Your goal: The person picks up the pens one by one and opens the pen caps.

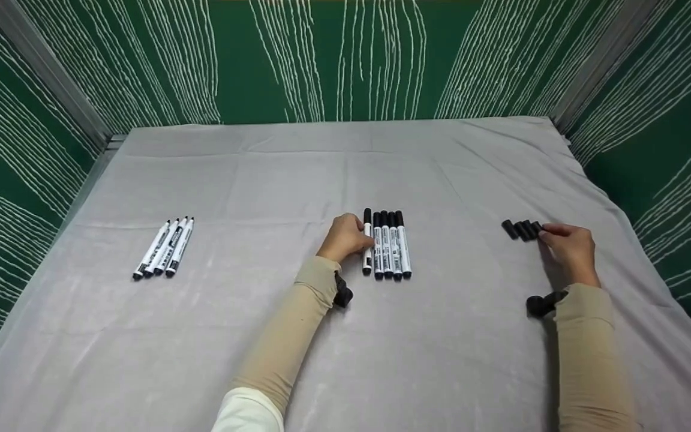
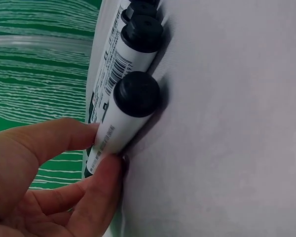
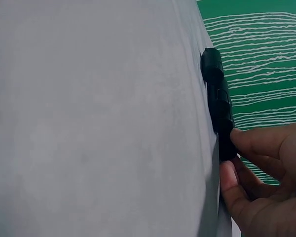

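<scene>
My left hand [image 1: 347,237] pinches a white marker with a black cap [image 1: 367,240] between thumb and fingers. That marker lies just left of a row of several capped markers [image 1: 391,245], all side by side with caps pointing away from me. In the left wrist view its black end [image 2: 137,94] faces the camera. Over on the right, my right hand [image 1: 570,246] holds the nearest of several loose black marker caps [image 1: 524,230] by thumb and fingertips. The right wrist view shows this pinched cap [image 3: 227,147] at the end of the line of caps.
On the left lie several uncapped markers [image 1: 165,247], slanted together with their tips away from me. A wrinkled grey cloth [image 1: 261,180] covers the table. Green walls with white wavy lines [image 1: 375,60] stand at the back and both sides.
</scene>
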Tool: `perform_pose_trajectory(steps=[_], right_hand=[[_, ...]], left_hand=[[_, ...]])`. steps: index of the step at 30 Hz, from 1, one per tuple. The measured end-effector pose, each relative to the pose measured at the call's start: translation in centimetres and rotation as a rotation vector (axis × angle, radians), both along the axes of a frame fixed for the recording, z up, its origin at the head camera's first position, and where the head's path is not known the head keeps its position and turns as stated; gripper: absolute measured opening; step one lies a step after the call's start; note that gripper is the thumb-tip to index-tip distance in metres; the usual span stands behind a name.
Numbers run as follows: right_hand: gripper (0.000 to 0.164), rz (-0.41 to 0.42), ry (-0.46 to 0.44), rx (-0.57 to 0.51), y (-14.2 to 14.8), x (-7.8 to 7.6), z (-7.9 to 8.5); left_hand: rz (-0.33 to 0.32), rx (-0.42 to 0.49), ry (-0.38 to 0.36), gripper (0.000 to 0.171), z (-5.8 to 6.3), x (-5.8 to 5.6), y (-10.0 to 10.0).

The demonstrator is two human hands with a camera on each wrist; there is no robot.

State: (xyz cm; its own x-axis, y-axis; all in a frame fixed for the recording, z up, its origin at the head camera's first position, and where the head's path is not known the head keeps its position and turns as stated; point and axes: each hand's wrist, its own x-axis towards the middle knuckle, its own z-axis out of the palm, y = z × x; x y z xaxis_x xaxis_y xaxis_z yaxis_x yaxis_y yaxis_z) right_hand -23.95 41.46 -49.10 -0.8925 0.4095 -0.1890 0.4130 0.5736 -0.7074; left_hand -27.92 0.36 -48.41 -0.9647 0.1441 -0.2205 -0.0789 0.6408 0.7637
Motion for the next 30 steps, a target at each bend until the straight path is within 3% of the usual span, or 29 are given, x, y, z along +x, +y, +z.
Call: perform_pose_trajectory(steps=[5,11,15,20,27,30], right_hand=[[0.046,0.015,-0.010,-0.005,0.0,0.0,0.0],[0.048,0.027,-0.020,-0.019,0.1,0.1,0.3],[0.049,0.027,-0.003,-0.026,0.2,0.3,0.6],[0.050,0.004,0.044,-0.063,-0.2,0.4,1.2],[0.049,-0.033,0.080,-0.058,-1.0,0.0,1.9],[0.049,-0.026,0.102,-0.064,-1.7,-0.2,2.5]], left_hand=[[-0.015,-0.012,-0.002,0.045,0.0,-0.2,0.0],[0.007,0.079,-0.030,0.017,0.1,-0.2,-0.3],[0.011,0.114,-0.072,0.026,0.3,-0.1,-0.6],[0.013,0.132,-0.072,0.028,0.6,0.1,-1.3],[0.005,0.280,-0.129,0.034,1.2,0.2,-1.9],[-0.007,0.310,-0.117,0.034,1.2,0.1,-2.3]])
